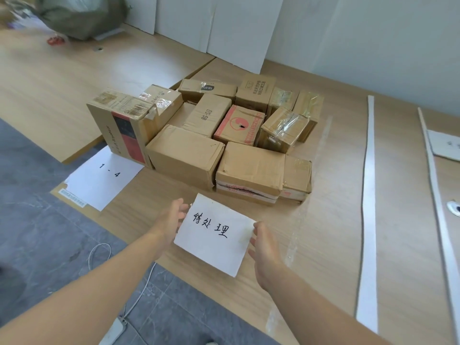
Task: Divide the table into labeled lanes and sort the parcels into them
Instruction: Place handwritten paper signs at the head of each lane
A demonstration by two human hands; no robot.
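A white paper sheet hand-lettered with three black characters [215,235] lay at the lower centre of the frame, near the front edge of the pale wood-grain table [323,245], as the labelling step of the job appeared to be in hand. The left hand [174,220] held the sheet's left edge, fingers tucked beneath the paper. The right hand [263,247] met the right edge with fingers loosely curled, though whether it gripped the paper or merely steadied it could not be told.

Just beyond the sheet, at mid-frame, a heap of brown cardboard parcels [189,155] stood packed side by side and touching, apparently unsorted. Left of the heap, a second white sheet marked "1 - 4" [104,180] lay at the foot of the tallest box and overhung the table's edge. To the right, a long white strip [369,195] ran up the table as a lane divider. A second white strip [434,195] and a further white label sheet [445,145] sat close to the right edge of the frame.

Judging by the layout, the lanes were marked out but no parcel had yet been moved into one. The next move likely called for setting the sheet flat and square in front of the heap, fully on the table — then letting go with both hands without dragging it askew.
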